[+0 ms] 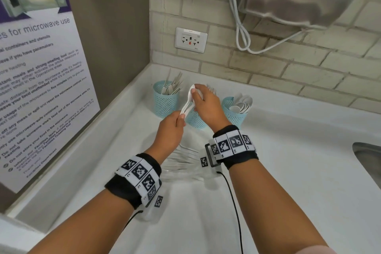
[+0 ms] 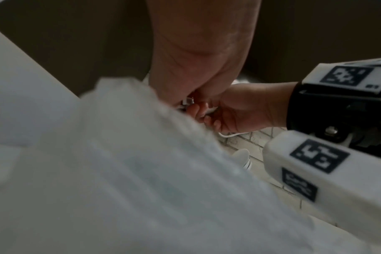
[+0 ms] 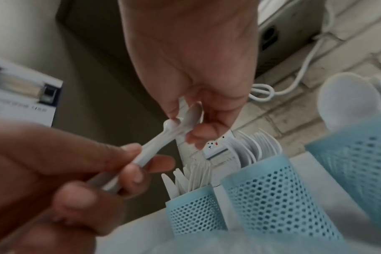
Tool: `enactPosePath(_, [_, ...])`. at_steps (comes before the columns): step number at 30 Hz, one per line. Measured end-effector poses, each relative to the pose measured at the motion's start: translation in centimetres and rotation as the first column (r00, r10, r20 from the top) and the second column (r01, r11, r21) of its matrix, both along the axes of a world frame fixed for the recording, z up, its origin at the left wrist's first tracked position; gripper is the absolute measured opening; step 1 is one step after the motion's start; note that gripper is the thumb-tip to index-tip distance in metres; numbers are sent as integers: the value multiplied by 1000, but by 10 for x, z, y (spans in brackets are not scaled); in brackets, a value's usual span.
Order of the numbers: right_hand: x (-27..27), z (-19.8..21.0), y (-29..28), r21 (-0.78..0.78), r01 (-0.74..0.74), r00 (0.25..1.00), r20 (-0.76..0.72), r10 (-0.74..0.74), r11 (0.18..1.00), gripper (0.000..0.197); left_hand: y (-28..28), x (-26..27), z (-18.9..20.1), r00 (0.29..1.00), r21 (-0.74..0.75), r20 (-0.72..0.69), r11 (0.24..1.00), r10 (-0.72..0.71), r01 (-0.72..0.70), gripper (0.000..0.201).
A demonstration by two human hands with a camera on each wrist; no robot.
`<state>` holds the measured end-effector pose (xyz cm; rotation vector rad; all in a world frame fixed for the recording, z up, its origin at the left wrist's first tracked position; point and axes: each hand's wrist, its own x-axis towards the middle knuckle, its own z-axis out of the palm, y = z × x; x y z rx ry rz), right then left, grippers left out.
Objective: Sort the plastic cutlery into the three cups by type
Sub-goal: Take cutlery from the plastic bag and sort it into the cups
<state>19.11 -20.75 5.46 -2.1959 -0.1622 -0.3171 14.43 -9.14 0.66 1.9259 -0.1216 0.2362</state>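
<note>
Three blue mesh cups stand at the back of the white counter [image 1: 288, 150]. The left cup [image 1: 166, 101] holds knives, the middle cup [image 1: 195, 119] holds forks, and the right cup [image 1: 235, 113] holds spoons. Above the middle cup both hands hold white plastic spoons [image 1: 188, 102]; there seem to be two, stacked. My left hand [image 1: 181, 114] grips the handles [image 3: 139, 159]. My right hand [image 1: 194, 94] pinches the bowl end [image 3: 192, 116]. A pile of loose white cutlery [image 1: 183, 161] lies on the counter under my wrists, partly hidden.
A wall panel with a microwave poster [image 1: 41, 68] closes off the left side. Behind the cups are the brick wall, a socket [image 1: 190, 40] and a hanging white cable [image 1: 243, 33]. A metal sink edge [image 1: 369, 156] shows at right. Blurred clear plastic [image 2: 141, 171] fills the left wrist view.
</note>
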Motion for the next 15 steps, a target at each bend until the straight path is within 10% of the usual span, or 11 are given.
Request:
enactPosePath(5, [-6, -2, -11, 316, 53, 990, -144, -7, 947, 39, -2, -2, -1, 999, 75, 24, 997, -23, 21, 22])
enactPosePath(15, [-10, -6, -14, 451, 68, 967, -250, 52, 890, 33, -3, -10, 3, 983, 549, 140, 835, -118, 22, 37])
